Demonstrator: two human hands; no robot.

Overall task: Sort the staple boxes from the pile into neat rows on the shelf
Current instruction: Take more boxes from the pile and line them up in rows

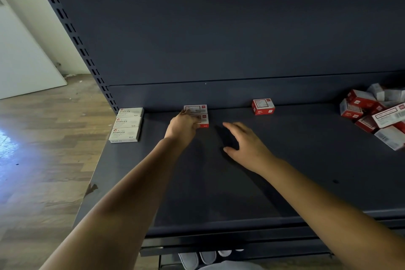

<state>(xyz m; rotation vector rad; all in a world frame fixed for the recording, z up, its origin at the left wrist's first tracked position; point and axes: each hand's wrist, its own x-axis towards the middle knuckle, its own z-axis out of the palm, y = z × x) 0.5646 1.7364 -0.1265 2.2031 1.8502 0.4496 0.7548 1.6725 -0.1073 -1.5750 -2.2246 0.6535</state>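
On the dark shelf (219, 182), three white staple boxes (127, 124) lie in a column at the far left. Two red-and-white boxes lie one behind the other near the back wall. My left hand (183, 126) rests on the nearer one (202, 119), fingers on its left side, touching the rear box (196, 108) too. My right hand (245, 144) hovers over bare shelf just to the right, fingers spread and holding nothing. A single red box (263, 106) stands further right. The jumbled pile of red and white boxes (377, 114) fills the right edge.
The shelf's back panel (219, 39) rises behind the boxes, with a slotted upright (83, 50) at its left. Wooden floor (39, 149) lies beyond the shelf's left edge. Shoes (197, 258) show under the shelf's front lip.
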